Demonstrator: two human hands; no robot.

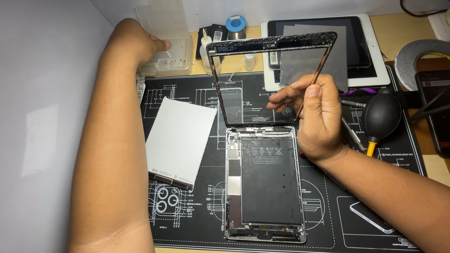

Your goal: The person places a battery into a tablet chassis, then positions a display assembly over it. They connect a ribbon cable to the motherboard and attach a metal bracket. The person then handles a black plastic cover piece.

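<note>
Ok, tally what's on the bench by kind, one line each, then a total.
Opened tablet body: 1
Lifted glass frame: 1
White-framed tablet: 1
Silver panel: 1
Grey sheet: 1
Clear plastic box: 1
Small bottle: 1
Solder spool: 1
Black air blower: 1
Tape roll: 1
Total: 10

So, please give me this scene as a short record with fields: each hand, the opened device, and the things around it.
left hand: reaches into a clear plastic parts box
right hand: holds a thin tool and props the glass frame
glass frame: raised, hinged at the tablet's top edge
tablet body: open, black battery visible
silver panel: lies flat, left of tablet
air blower: right of the hand
surface: black work mat
</note>
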